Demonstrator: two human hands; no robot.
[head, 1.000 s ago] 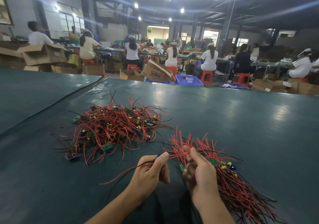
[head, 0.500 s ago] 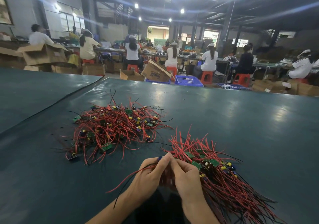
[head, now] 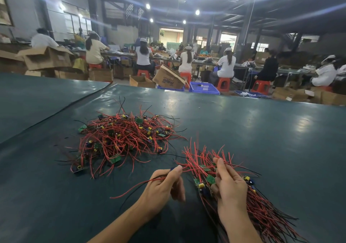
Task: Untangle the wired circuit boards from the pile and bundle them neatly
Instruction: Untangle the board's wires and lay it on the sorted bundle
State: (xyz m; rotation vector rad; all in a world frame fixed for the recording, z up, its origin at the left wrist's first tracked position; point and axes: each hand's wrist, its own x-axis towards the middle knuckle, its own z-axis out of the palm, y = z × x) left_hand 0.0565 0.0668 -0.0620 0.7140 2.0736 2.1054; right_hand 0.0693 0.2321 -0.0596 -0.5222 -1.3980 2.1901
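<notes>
A tangled pile of small green circuit boards with red and black wires lies on the dark green table, left of centre. To its right lies a straighter bundle of the same boards, wires fanning toward me and away. My left hand pinches one wired board at its fingertips, its red and black wires trailing left past my wrist. My right hand grips the bundle from above, fingers curled round its wires next to several boards.
A seam splits the table covering at the left. Past the far edge stand cardboard boxes, blue crates and red stools, with several people seated at long benches, backs turned.
My hands met at the bundle half a second ago and have now parted. The left hand has drawn back left with one wired board; the right hand has shifted right along the bundle.
</notes>
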